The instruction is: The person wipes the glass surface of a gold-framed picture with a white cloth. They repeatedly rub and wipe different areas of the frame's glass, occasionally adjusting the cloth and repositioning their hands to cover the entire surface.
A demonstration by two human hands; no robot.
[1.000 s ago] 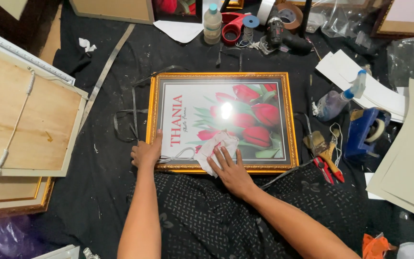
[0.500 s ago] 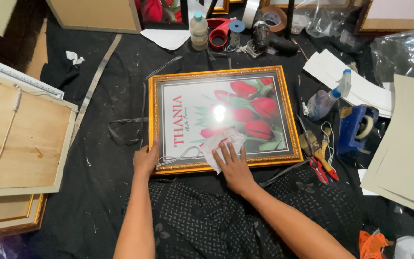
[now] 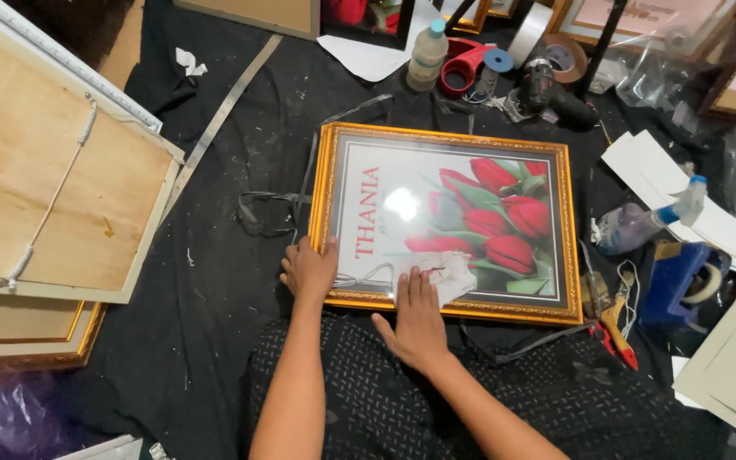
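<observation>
On black floor cloth, gilt-framed tulip print (image 3: 470, 213) lies flat; right hand (image 3: 419, 319) presses white wiping cloth (image 3: 446, 274) flat-palmed on glass, left hand (image 3: 310, 271) grips frame's corner. Best wiped with even pressure, frame steadied. Spray bottle (image 3: 641, 223) just beside.

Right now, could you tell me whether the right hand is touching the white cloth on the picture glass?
Touching. The head view shows the right hand lying flat with its fingertips on the edge of the white cloth, pressing it onto the glass of the gold frame.
</observation>
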